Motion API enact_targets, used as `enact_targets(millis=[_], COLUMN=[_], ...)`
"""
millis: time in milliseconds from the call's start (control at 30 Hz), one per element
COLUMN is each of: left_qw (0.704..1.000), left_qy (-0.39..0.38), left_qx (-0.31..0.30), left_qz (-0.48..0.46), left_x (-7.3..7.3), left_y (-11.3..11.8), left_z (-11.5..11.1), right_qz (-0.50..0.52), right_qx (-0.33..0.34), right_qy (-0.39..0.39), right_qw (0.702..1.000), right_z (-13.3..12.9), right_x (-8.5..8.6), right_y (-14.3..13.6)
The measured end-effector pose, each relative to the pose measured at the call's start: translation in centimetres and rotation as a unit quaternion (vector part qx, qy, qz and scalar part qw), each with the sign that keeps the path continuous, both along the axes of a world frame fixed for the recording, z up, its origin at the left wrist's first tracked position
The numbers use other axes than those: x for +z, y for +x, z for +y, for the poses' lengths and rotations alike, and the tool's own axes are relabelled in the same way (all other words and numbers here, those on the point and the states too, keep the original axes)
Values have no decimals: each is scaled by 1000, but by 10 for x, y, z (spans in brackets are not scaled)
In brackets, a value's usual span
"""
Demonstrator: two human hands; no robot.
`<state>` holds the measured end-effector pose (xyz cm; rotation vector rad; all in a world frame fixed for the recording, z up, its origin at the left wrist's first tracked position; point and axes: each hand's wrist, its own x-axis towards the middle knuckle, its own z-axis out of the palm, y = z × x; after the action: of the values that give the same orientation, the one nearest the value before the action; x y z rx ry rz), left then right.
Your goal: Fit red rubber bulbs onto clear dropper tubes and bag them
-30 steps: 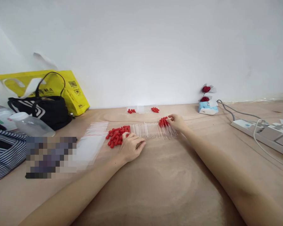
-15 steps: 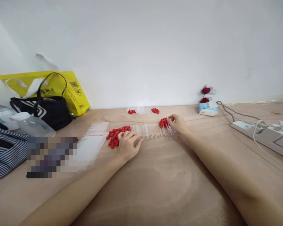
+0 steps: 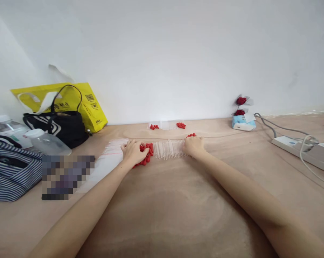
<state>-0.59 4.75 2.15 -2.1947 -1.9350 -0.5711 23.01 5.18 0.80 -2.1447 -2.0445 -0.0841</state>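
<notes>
My left hand (image 3: 135, 152) lies over the left part of a pile of small red, rounded-end pieces (image 3: 148, 157). Its thumb stands apart from the fingers, whose tips reach the edge of the clear plastic bags (image 3: 112, 157). To the right of the pile runs a row of thin, clear, stick-like pieces (image 3: 168, 149), side by side. At that row's right end, my right hand (image 3: 194, 147) has its fingers curled downward; what they hold is hidden. A few red pieces (image 3: 191, 135) show just beyond its knuckles.
Two small groups of red pieces (image 3: 181, 125) lie on clear plastic by the wall. Bags, including a yellow bag (image 3: 97, 114), and a translucent bottle (image 3: 50, 142) stand left. At right are a tissue pack (image 3: 242, 123) with red roses and a power strip (image 3: 293, 145) with cables.
My left hand has moved left across the red pile to the bags' edge. My right hand has shifted left and down over the row's end, covering most of the red pieces there.
</notes>
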Motion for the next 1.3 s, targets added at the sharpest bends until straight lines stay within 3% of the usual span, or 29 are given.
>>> enact_targets(millis=[300, 633, 767, 867, 967, 1133, 1300], left_qw=[999, 995, 983, 965, 950, 946, 945], left_qy=[40, 62, 104, 93, 59, 10, 19], left_qx=[-1, -2, -98, -216, -295, -309, -309], left_qz=[-13, -79, -116, -113, -87, -100, -106], left_x=[-16, -5, -1, -4, -13, -25, -27], left_y=[6, 14, 23, 34, 43, 46, 44], left_z=[4, 0, -13, -31, -49, -55, -49], right_qz=[26, 38, 45, 56, 86, 120, 105], right_qx=[-43, -54, -37, 8, 110, 302, 343], right_qy=[-29, -41, -20, 28, 85, 166, 193], right_qw=[998, 997, 998, 998, 987, 931, 913], right_z=[9, 4, -1, -9, -26, -60, -67], right_x=[2, 5, 8, 7, 0, -21, -31], right_y=[-6, -10, -6, 0, 10, 21, 17])
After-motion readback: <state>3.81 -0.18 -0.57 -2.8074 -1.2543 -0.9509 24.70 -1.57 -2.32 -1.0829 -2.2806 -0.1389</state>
